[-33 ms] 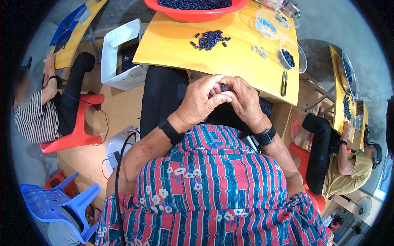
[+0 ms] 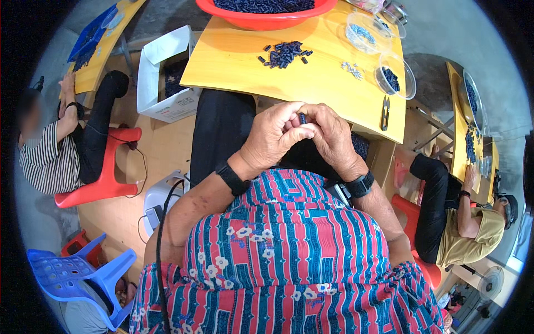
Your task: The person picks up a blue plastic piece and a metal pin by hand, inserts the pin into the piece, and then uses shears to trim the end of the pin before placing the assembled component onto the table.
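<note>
A small dark blue, roughly cylindrical piece (image 2: 302, 118) is pinched between my two hands, just off the table's near edge. My left hand (image 2: 277, 132) closes on it from one side, and my right hand (image 2: 332, 135) meets it from the other with thumb and fingertips. The fingers cover most of the piece. Beyond my hands, a loose pile of similar dark pieces (image 2: 286, 54) lies on the yellow table (image 2: 233, 61). Small silvery parts (image 2: 351, 70) are scattered to its right, near a clear tub (image 2: 394, 80) of dark pieces.
A red basin (image 2: 261, 19) full of dark pieces stands at the far edge. Black snips (image 2: 385, 114) lie near the right edge, below a clear tub of pale blue parts (image 2: 361, 34). A white carton (image 2: 167, 78) sits left. Two people work at side tables.
</note>
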### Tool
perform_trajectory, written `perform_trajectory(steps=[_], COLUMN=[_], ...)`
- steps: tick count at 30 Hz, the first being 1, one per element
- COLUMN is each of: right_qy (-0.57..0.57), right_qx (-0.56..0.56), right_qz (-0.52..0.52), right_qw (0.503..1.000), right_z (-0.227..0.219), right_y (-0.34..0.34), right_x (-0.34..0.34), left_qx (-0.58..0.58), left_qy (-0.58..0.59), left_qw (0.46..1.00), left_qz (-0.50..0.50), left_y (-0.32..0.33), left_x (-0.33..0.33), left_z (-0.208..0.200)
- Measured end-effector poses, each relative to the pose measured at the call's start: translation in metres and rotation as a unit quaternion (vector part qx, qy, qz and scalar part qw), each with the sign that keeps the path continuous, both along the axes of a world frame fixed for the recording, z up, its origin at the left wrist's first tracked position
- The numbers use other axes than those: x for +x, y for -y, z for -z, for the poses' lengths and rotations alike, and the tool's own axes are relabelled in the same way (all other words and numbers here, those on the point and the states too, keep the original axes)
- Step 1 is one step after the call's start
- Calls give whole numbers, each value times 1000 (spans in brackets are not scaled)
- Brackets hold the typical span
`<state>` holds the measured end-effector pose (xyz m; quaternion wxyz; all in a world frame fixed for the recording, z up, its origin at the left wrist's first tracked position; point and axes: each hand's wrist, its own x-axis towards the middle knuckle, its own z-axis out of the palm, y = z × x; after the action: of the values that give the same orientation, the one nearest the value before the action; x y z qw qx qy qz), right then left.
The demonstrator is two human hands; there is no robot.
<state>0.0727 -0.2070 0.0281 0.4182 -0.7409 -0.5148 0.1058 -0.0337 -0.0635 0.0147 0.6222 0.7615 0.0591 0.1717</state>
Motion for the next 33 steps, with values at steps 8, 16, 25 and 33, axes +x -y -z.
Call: perform_trajectory(steps=[8,16,25,33], right_qy=[7,253,252,73], right_qx=[-22,-12,-10,-8], right_qz=[9,312,337,193], right_qw=[1000,916,907,978], right_z=[0,-21,-20,13], right_y=[-15,27,34,-43], right_x=[1,98,123,78], left_qx=[-7,-13,-1,16], left_qy=[-11,-37,-67,-81], left_qw=[1000,999,998,996], left_qz=[25,7,6,42], left_y=[-21,-27,-26,-20], left_x=[1,-5,-6,-10], left_z=[6,9,5,1])
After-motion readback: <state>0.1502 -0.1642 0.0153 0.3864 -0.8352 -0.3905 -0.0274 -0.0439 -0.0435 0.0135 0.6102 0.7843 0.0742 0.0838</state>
